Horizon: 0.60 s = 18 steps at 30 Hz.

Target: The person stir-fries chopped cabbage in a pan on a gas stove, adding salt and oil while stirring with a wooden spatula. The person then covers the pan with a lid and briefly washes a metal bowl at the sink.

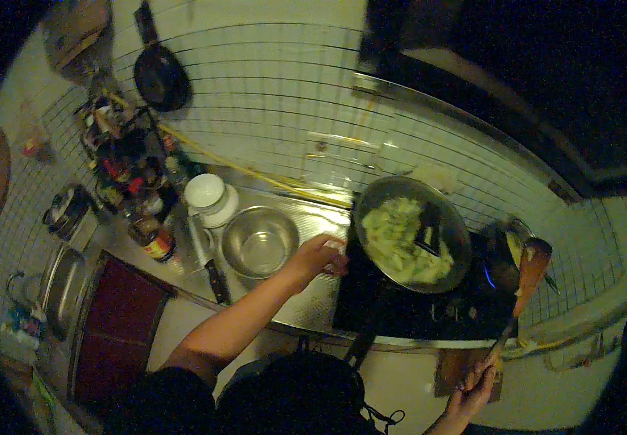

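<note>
My left hand is over the metal-covered counter between a steel bowl and the stove, fingers curled; whether it holds something small is unclear. At the lower right, my right hand grips the handle of a wooden spatula, its blade raised right of the pan. A large frying pan stands on the black cooktop, its handle towards me. Pale green sliced vegetables lie inside, partly overlapped by a dark, angular shape. Nothing I hold touches the pan.
A knife lies left of the bowl, near stacked white bowls. Sauce bottles crowd the left counter beside the sink. A blue flame shows on the right burner. A range hood hangs above, and a small pan hangs on the wall.
</note>
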Motion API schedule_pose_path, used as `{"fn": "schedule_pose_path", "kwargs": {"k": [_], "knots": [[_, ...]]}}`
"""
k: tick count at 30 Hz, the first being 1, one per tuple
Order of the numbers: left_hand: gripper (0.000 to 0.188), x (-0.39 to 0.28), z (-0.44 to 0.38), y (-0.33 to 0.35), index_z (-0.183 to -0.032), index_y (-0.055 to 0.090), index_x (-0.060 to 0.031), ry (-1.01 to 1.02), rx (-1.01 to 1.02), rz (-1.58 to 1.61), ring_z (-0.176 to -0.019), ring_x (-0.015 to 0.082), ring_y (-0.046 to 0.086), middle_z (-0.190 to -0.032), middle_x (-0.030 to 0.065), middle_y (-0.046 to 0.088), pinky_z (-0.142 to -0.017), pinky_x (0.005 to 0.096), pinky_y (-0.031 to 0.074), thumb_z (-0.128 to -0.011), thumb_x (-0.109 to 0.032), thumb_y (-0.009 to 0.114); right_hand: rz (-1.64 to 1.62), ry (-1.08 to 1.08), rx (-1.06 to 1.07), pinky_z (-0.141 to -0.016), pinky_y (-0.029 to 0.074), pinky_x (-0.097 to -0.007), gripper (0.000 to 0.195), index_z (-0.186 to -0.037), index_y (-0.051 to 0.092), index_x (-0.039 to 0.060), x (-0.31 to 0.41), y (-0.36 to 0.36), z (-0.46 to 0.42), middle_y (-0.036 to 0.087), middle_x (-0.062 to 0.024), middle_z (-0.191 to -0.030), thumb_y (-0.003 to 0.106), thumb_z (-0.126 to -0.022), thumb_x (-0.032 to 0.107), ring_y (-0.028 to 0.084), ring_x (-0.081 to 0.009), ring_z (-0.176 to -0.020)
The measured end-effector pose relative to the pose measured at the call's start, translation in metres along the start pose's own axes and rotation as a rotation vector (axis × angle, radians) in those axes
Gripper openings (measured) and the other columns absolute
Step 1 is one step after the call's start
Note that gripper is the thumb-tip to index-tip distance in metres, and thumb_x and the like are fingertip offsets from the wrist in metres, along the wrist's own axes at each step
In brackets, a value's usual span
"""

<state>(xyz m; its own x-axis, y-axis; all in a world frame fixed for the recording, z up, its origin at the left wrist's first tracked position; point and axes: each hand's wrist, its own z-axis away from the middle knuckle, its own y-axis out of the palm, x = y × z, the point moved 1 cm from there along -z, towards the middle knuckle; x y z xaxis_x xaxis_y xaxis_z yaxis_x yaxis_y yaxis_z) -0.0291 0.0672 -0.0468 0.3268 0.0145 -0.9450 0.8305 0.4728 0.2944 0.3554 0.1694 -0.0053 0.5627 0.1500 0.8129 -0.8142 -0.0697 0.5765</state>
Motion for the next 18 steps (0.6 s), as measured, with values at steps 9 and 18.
{"fn": "schedule_pose_path", "kwargs": {"k": [9, 18], "knots": [[0.018, 0.122, 0.184, -0.148, -0.097, 0.047, -0.0059, -0.32, -0.889, 0.288, -0.055, 0.012, 0.051, -0.071, 0.0044, 0.052, -0.041, 0.0223, 0.037, -0.083, -0.016, 0.044, 0.034, 0.018, 0.074, -0.033, 0.031, -0.0182, 0.025, -0.105, 0.042, 0.0074, -0.024, 0.078, 0.002, 0.043, -0.001, -0.067, 0.039, -0.09, 0.026, 0.033, -0.0055, -0.042], [0.031, 0.129, 0.144, -0.157, -0.107, 0.039, -0.0069, -0.178, -0.711, 0.394, -0.072, 0.0204, 0.057, -0.087, 0.0089, 0.05, -0.059, 0.0294, 0.046, -0.083, -0.025, 0.048, -0.061, 0.12, 0.172, -0.03, 0.03, -0.0173, 0.024, -0.107, 0.041, 0.0073, -0.03, 0.115, 0.02, 0.045, -0.0034, -0.068, 0.038, -0.09, 0.025, 0.033, -0.0055, -0.04]]}}
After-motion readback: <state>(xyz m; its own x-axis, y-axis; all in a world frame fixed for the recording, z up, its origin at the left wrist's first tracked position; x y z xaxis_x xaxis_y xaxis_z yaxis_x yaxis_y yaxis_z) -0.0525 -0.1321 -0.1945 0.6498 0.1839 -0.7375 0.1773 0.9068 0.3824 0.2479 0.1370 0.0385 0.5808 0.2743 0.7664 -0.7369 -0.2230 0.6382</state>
